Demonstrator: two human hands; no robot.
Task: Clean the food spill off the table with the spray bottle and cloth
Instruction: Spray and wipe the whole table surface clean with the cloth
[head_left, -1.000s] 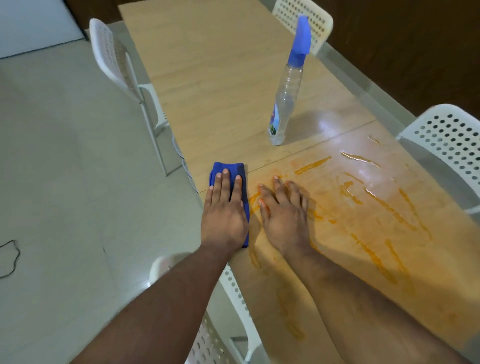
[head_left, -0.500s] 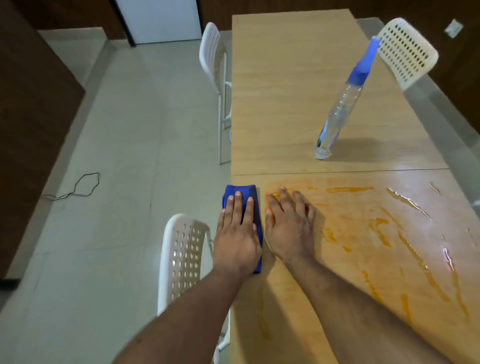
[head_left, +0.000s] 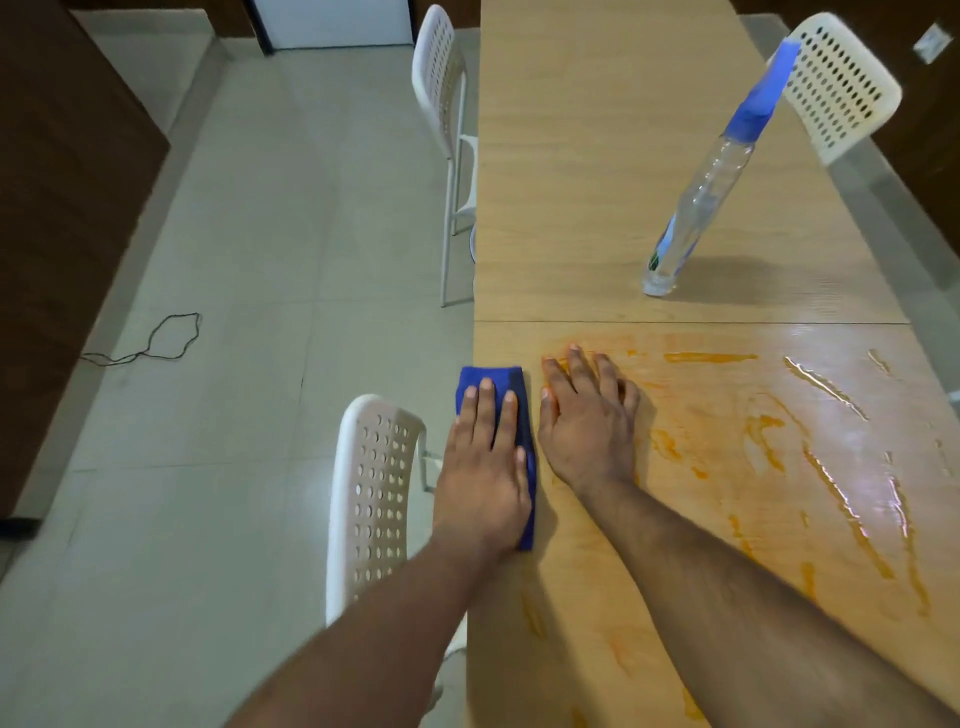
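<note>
At the far left we note a dark wall (head_left: 62, 218) and a thin black cord (head_left: 156, 343) lying loose on the tiled floor (head_left: 249, 260). Moving right, we record a white perforated chair (head_left: 371, 493) just beside the table's left edge near us, and a second chair (head_left: 441, 104) further along that edge. The wooden table (head_left: 597, 156) runs away from us, with a seam across it. At its left edge, just this side of the seam, we find the cloth (head_left: 493, 379), blue and folded into a narrow strip, lying flat. The left hand (head_left: 483, 473) rests palm down on it, fingers (head_left: 485, 405) straight and together, pressing rather than gripping; nothing is closed in it. Just beside it, the right hand (head_left: 589, 431) lies flat on the bare tabletop, fingers spread, holding nothing, its fingertips at the edge of the spill (head_left: 779, 441). The spill covers the near section of the table to the right of the hands: orange streaks and smears, with wet glossy patches toward the far right. Beyond the seam, on dry wood, the bottle (head_left: 701, 197) stands untouched, clear with a blue spray head, well apart from both hands. A third chair (head_left: 841, 83) stands at the table's right edge behind it.
</note>
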